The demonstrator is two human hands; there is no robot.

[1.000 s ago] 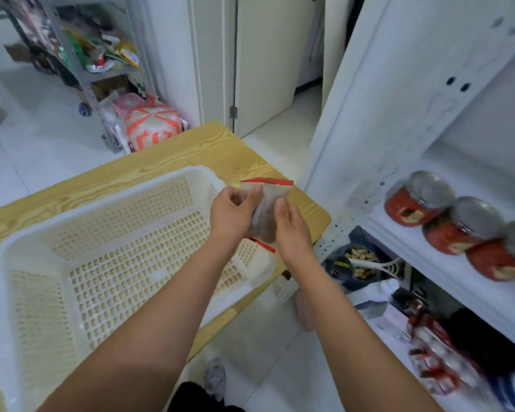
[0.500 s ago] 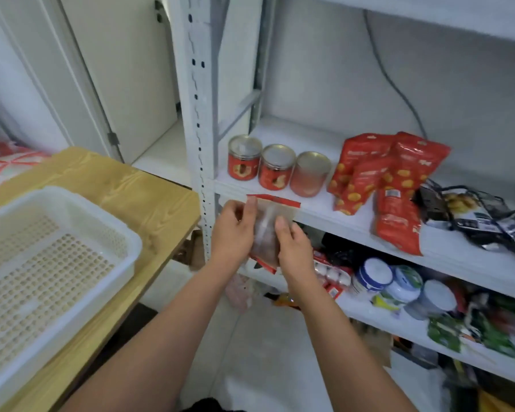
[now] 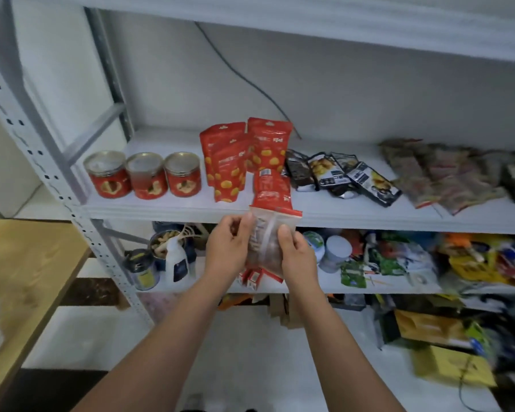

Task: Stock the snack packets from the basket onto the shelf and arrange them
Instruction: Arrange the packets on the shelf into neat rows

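The shelf (image 3: 161,207) edge runs just above both hands, red packets (image 3: 268,150) standing on it beyond them. The packet (image 3: 266,233), clear with a red top strip, is upright between the hands, just below that edge. The left hand (image 3: 228,251) and right hand (image 3: 299,257) each curl round one side of it. It looks light, soft, probably slick; the sides seem the surest hold. A second ago it was over the basket; now the shelf faces the hands.

Cans (image 3: 144,175) left on shelf (image 3: 339,217), pouches (image 3: 244,157) right of them, packet (image 3: 265,242) before shelf edge
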